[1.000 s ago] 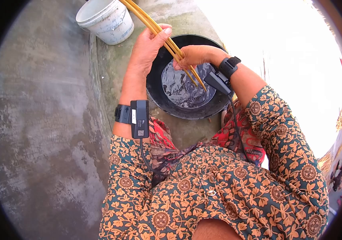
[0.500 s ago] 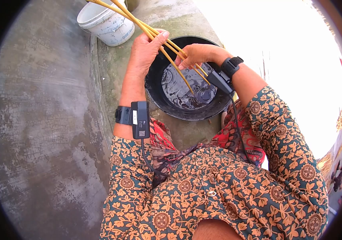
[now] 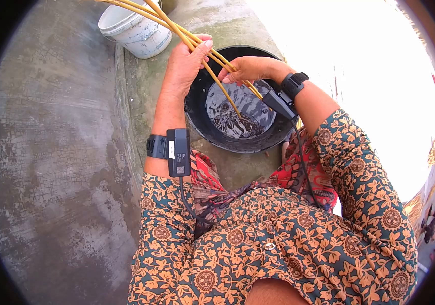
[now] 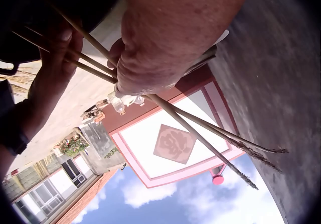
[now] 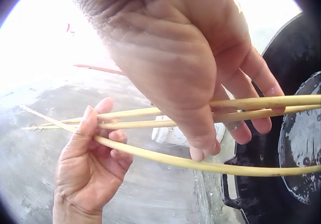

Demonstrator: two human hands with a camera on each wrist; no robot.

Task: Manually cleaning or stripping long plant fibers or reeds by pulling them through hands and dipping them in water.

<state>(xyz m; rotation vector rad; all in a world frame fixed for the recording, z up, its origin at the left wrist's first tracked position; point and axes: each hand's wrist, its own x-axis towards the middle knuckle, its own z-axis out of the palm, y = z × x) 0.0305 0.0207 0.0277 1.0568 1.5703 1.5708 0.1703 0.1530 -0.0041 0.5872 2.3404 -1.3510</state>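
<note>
Several thin yellow-brown sticks (image 3: 179, 31) slant over a black tub (image 3: 197, 114) holding dark water (image 3: 222, 109). The left hand (image 3: 184, 63) pinches them between thumb and fingers, also plain in the right wrist view, where the left hand (image 5: 93, 158) is below the sticks (image 5: 165, 158). Nearer the tips, the right hand (image 3: 250, 69) holds two sticks between thumb and fingers; a third stick runs apart, its end at the rippling water. In the left wrist view, frayed stick ends (image 4: 246, 179) stick out past the left hand (image 4: 150, 58).
A whitish bucket (image 3: 144, 38) stands beyond the left hand on the concrete floor (image 3: 60, 142). Black straps with small devices (image 3: 179, 152) and cables sit on both wrists. In the left wrist view are a pink-framed wall panel (image 4: 150, 148) and buildings. Straw lies at far right.
The sticks have spread apart, one separating from the others in the right hand. Their upper ends have fanned left over the bucket, and the ripples have shifted toward the tub's near side.
</note>
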